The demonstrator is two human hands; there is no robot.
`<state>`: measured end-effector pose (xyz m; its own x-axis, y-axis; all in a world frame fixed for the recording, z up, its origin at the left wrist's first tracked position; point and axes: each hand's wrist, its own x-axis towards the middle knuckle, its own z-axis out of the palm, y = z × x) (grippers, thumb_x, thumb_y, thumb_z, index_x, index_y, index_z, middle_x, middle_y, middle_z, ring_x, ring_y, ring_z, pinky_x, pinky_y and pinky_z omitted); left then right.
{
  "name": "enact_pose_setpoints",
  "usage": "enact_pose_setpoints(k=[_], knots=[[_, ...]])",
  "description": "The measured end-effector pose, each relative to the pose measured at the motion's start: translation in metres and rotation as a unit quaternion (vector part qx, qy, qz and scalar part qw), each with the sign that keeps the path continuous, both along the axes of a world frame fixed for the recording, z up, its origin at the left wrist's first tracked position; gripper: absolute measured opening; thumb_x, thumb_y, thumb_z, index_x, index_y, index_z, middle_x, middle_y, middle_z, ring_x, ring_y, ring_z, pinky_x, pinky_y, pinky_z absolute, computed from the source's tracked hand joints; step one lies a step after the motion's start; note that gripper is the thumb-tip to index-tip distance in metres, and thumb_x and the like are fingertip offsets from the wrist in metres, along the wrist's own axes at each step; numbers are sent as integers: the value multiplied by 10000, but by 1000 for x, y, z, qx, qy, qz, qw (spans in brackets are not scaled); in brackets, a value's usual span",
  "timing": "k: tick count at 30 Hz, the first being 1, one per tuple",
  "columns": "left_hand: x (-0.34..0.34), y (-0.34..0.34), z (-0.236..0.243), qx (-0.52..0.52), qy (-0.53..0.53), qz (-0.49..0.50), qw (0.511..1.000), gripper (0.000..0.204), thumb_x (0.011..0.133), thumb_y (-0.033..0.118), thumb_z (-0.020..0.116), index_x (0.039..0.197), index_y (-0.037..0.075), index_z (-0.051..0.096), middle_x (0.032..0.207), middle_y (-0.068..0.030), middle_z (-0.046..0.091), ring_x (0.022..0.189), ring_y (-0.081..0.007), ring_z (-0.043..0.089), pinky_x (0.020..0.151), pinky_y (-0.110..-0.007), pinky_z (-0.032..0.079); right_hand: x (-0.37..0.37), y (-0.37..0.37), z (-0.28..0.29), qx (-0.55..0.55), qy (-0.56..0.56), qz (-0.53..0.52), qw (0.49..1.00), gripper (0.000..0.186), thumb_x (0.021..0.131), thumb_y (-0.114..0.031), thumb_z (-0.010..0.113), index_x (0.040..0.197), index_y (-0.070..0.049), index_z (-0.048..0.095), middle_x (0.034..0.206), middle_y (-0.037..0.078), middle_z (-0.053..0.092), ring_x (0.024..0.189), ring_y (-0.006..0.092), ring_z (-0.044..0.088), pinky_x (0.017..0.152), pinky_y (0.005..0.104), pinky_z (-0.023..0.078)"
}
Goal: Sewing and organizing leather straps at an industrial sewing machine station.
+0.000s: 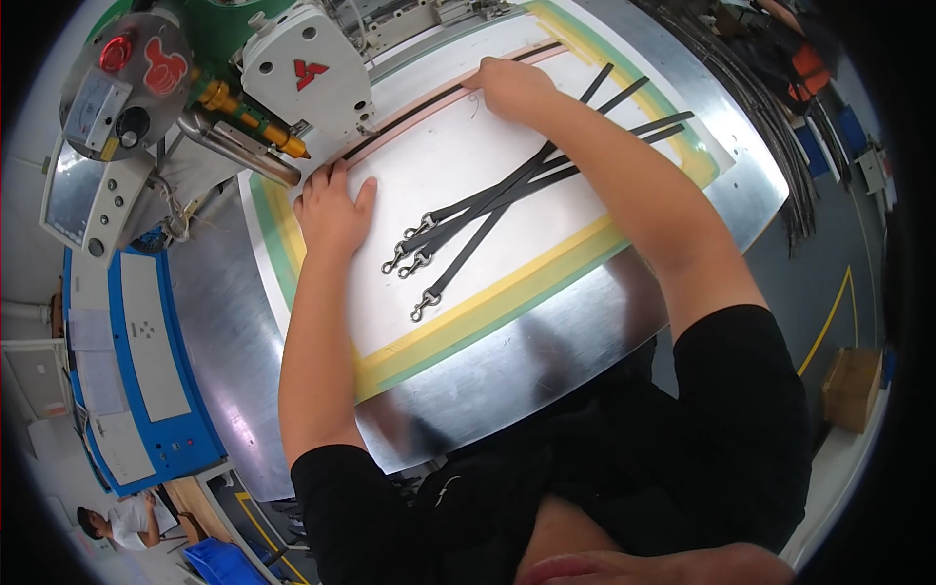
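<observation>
My left hand (334,210) lies on the white work sheet (439,161) with its fingers stretched out, fingertips at the near end of a pink guide strip (402,129). Along that strip runs a narrow black strap (419,110). Farther along it, my right hand (515,93) has its fingers bent and drawn together at the strap; the fingertips are partly hidden. A loose thread hangs by them. Several black straps with metal snap hooks (421,261) lie crossed on the sheet between my arms, my right forearm covering part of them.
A white sewing machine head (304,68) stands over the sheet's far left, beside a gold cylinder (234,109) and a control panel (112,200). Yellow and green tape (487,317) borders the sheet. Long dark straps (741,88) hang at right. A person (132,519) is at lower left.
</observation>
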<state>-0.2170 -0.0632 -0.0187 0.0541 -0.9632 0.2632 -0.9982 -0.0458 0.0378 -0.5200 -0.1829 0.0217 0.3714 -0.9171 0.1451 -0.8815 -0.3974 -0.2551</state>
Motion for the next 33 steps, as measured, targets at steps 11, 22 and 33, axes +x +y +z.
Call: enact_pose_setpoints(k=[11,22,33], knots=[[-30,-7,12,41,9,-7,999,731,955,600,586,1491,105,538,1534,-187,468,1422,-389,420,1169,-550,297,25,6,-8,11,4,17,1000,466,965,-5,493,1321,-204,720,1289,120,654,1168,322,671,990,442,540],[-41,-15,10,27,16,-25,999,761,933,626,612,1486,107,553,1516,-176,482,1403,-406,431,1181,-539,312,51,14,-13,0,-11,50,999,401,985,-52,508,1294,-181,730,1232,132,661,1137,327,678,962,451,547],[-45,-10,32,105,41,0,994,829,867,660,671,1511,155,535,1556,-181,432,1450,-430,374,1154,-625,309,77,27,-6,16,-6,77,997,382,990,-64,511,1271,-190,736,1249,130,655,1132,330,683,947,459,557]])
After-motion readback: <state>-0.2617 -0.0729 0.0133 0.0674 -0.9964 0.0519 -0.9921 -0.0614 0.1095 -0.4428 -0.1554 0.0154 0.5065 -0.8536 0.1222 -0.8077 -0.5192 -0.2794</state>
